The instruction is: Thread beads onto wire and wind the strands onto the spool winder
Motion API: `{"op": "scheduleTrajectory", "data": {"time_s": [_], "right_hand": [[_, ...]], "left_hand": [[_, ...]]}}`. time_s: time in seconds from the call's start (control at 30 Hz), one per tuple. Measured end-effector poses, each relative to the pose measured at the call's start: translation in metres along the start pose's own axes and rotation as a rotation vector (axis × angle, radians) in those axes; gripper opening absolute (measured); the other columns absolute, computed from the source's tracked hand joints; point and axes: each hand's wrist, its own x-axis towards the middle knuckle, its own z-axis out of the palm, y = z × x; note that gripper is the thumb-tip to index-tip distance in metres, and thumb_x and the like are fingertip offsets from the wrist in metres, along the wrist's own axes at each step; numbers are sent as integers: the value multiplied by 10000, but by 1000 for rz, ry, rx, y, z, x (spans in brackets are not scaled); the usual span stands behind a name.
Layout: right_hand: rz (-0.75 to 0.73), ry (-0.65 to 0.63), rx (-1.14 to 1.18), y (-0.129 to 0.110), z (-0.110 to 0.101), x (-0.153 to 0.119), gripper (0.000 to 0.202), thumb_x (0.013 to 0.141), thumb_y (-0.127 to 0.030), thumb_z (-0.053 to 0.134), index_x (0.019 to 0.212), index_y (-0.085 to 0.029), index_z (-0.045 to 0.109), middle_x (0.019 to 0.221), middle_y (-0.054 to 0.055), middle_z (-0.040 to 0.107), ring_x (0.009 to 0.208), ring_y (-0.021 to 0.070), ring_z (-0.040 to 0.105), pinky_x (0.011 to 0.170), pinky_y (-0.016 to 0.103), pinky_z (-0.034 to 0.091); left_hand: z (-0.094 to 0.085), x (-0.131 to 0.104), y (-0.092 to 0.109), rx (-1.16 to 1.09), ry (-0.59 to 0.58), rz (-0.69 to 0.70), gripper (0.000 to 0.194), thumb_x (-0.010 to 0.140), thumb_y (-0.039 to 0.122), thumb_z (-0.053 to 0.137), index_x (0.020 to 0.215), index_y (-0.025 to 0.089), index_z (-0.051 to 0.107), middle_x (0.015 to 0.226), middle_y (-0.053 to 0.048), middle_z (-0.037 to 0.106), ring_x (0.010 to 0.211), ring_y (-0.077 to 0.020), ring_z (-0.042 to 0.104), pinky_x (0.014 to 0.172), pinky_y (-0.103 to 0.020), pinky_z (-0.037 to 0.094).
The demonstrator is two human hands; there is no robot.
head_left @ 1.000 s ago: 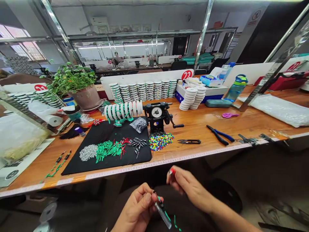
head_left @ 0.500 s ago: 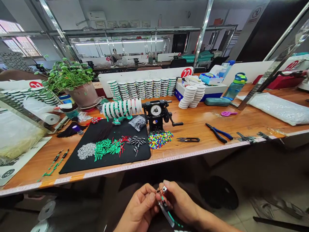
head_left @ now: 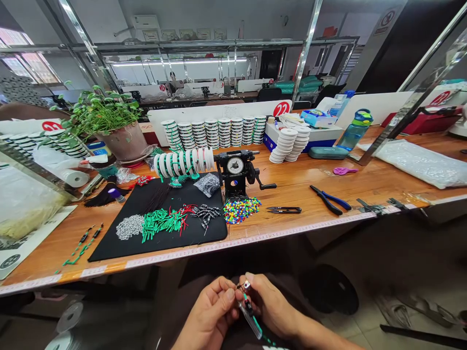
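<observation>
Pinching, left hand (head_left: 211, 308): thumb and forefinger were closed on a thin dark piece (head_left: 238, 288).
Right hand (head_left: 273, 304): thumb and fingers grasped a small silvery piece (head_left: 247, 285), close beside the left fingertips.
Green strand (head_left: 260, 326): it hung below the meeting fingers, alongside a clear narrow piece (head_left: 253, 323), in front of the table's edge.
Step in hand: close fingertip work, seemingly fitting the silvery piece against the dark one.
Next move: by my judgement, it called for a steady left pinch and small, careful shifts of the right.
Black mat (head_left: 113, 252): silvery beads (head_left: 129, 227) and green tubes (head_left: 162, 225) lay loose on it.
Cranked machine (head_left: 233, 170): it stood behind the coloured beads (head_left: 241, 210), with snips (head_left: 283, 210) and pliers (head_left: 330, 199) lying to its right.
Hidden: curled fingers covered the contact point, so whether the two small pieces touched could not be told, nor which hand held the clear piece.
Cut off: both forearms ran out at the bottom, and the strand's lower end blurred into dark clothing.
</observation>
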Motion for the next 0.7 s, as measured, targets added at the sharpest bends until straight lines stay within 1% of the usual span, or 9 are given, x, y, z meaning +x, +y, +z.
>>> {"op": "scheduleTrajectory", "data": {"time_s": [0.13,0.27,0.47,0.7], "right_hand": [[10,1,10,-2,1,1,500,940,-627,453,723,-179,497,664,-23,444,604,112,322,569,254,277],[13,10,14,-4,4,2,505,914,-643,474,712,-181,491,643,-32,424,585,106,302,556,254,260],[30,-11,27,0,2,0,477,944,-607,448,728,-185,491,654,-30,424,593,111,297,569,263,258],[31,7,33,-2,2,1,498,918,-647,471,727,-187,486,652,-33,427,584,108,294,558,259,252]], "left_hand": [[-1,1,0,0,6,-4,357,682,382,903,744,146,643,779,-41,665,707,-109,569,659,-204,444],[-1,0,1,3,7,0,359,676,383,907,739,145,645,755,-35,658,683,-100,553,648,-199,442],[2,0,1,11,14,3,375,660,398,914,729,150,642,754,-31,653,679,-101,546,641,-200,440],[1,0,2,10,23,-3,370,650,386,921,714,148,645,758,-35,659,694,-107,561,643,-199,442]]}}
